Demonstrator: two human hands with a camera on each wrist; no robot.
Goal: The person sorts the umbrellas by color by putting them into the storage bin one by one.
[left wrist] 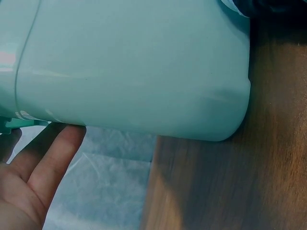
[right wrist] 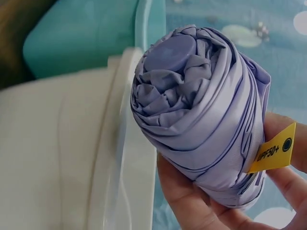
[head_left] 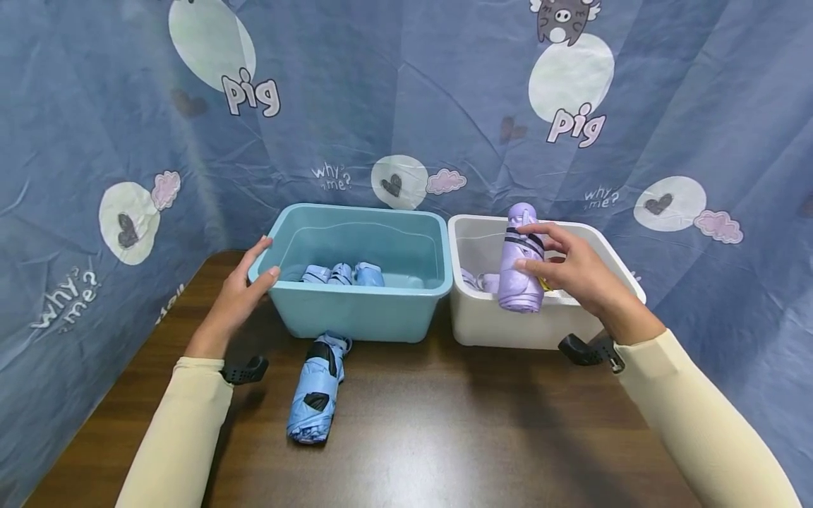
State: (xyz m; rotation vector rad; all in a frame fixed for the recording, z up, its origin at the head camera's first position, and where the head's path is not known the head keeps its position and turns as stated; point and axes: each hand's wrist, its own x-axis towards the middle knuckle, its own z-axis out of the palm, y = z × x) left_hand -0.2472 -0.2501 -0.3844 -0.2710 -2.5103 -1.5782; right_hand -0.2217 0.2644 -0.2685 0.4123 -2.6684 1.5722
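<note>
My right hand (head_left: 574, 264) grips a folded lilac umbrella (head_left: 522, 275) with dark bands, holding it upright over the front rim of the white bin (head_left: 508, 328). A yellow tag (right wrist: 273, 149) sticks out from the umbrella's cloth in the right wrist view. At the left corner of the teal bin (head_left: 356, 314), my left hand (head_left: 238, 296) rests with fairly straight fingers and its thumb at the rim. A folded blue umbrella (head_left: 315, 391) lies on the table in front of that bin.
Several rolled blue umbrellas (head_left: 341, 274) lie inside the teal bin. More lilac umbrellas (head_left: 489, 282) lie in the white bin, partly hidden by its front wall. Both bins stand side by side on a dark wooden table (head_left: 444, 423), against a blue printed cloth (head_left: 381, 92).
</note>
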